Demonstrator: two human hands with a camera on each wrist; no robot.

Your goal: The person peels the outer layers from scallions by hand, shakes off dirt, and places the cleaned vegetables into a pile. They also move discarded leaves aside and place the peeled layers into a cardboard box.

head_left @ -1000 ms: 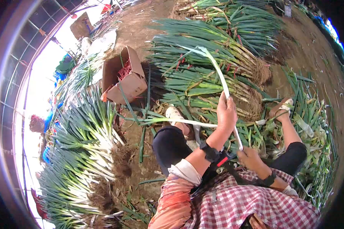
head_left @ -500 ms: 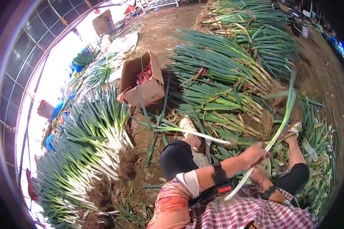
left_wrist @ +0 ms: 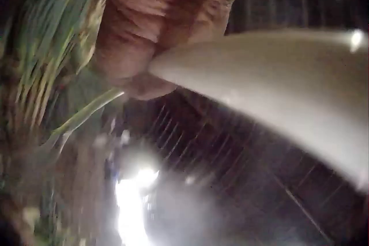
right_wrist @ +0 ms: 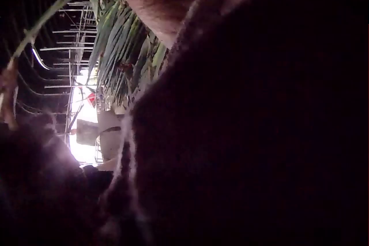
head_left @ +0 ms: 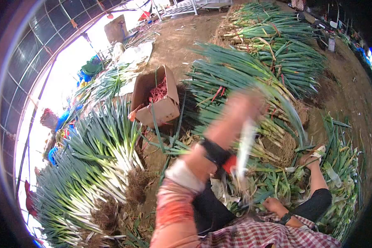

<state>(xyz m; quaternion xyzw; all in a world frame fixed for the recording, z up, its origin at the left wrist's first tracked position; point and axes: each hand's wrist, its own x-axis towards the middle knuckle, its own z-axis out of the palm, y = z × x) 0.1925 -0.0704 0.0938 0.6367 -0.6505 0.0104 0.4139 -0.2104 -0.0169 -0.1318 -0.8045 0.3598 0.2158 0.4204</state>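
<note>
My left hand (head_left: 246, 105), blurred by motion, is raised out in front and grips a large green onion. Its white shank (head_left: 246, 146) hangs below the hand, and its green leaves (head_left: 291, 113) arch off to the right. Close up in the left wrist view, the pale onion stalk (left_wrist: 271, 79) runs out from under the curled fingers (left_wrist: 155, 32). Low by my lap is my right hand (head_left: 275, 206), fingers curled, beside leafy scraps; I cannot tell whether it holds anything. Another green onion (head_left: 173, 146) lies partly hidden behind my left forearm.
Green onions with white shanks and roots (head_left: 111, 173) are heaped at left. A cardboard box (head_left: 157, 103) of red ties stands ahead. Tied onion bundles (head_left: 231, 70) lie at centre and back right. Peeled leaf scraps (head_left: 343, 182) cover the ground around my right foot (head_left: 314, 155).
My left hand first drew the onion down toward my lap, then swung it up and forward, away from the right hand. The right hand has let go of the stalk and stays low.
</note>
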